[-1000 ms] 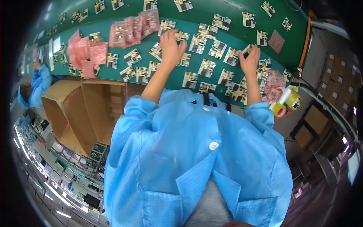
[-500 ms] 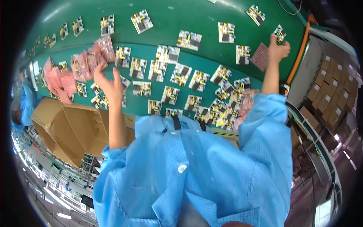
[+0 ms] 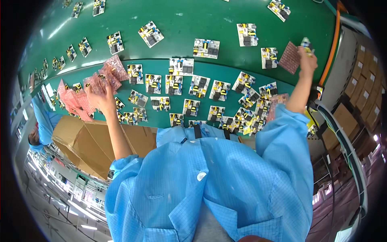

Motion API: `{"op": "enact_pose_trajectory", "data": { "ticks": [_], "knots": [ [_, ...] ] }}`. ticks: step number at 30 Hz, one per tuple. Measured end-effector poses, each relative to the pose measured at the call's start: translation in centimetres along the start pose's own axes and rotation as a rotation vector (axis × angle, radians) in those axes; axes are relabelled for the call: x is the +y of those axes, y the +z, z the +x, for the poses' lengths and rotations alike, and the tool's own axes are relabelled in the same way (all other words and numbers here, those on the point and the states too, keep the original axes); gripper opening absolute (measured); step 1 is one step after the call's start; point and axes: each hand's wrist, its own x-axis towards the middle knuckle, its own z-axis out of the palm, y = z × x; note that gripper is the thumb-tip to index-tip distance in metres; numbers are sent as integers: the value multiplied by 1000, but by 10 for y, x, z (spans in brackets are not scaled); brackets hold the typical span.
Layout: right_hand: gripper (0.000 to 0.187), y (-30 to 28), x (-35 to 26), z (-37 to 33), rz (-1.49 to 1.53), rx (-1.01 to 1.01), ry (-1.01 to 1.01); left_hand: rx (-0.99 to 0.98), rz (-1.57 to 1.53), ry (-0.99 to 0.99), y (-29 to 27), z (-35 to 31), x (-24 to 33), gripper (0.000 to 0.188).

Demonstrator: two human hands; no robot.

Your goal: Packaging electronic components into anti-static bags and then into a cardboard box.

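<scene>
My left hand (image 3: 102,99) is at the pile of pink bubble-wrap bags (image 3: 114,69) on the left, its fingers curled round one pink bubble-wrap bag (image 3: 96,84). At the far right my right hand (image 3: 308,63) pinches a small circuit board (image 3: 306,45), which is tilted and partly blurred. Just left of that hand a flat pink bubble-wrap bag (image 3: 290,58) lies on the green surface. Several white circuit boards with black and yellow parts, such as one board (image 3: 174,84), are spread between my hands.
More boards lie along the far green strip (image 3: 177,28). A heap of boards (image 3: 246,119) sits near right, beside pink wrap (image 3: 277,105). An open cardboard box (image 3: 80,139) stands below the left edge. An orange edge strip (image 3: 333,44) bounds the right. Another person's blue sleeve (image 3: 44,121) shows far left.
My left hand has moved left from open air onto the pink bags and closed. My right hand has gripped the small board and tilted it. The view has shifted slightly.
</scene>
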Motion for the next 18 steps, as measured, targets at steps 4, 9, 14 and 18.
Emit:
{"op": "enact_pose_trajectory", "data": {
  "ticks": [4, 9, 14, 18],
  "knots": [
    [103, 26, 17, -53, -216, 43, 47, 53, -60, -3, -7, -1, 22, 66],
    [49, 32, 58, -9, 385, -21, -163, -35, -430, -117, -48, -38, 93, 67],
    [42, -15, -46, -169, 492, -615, -398, -509, -1369, -368, -76, -94, 177, 69],
    [69, 10, -58, -337, 330, -880, -717, -598, -1775, -691, -82, -150, 191, 51]
  ]
}}
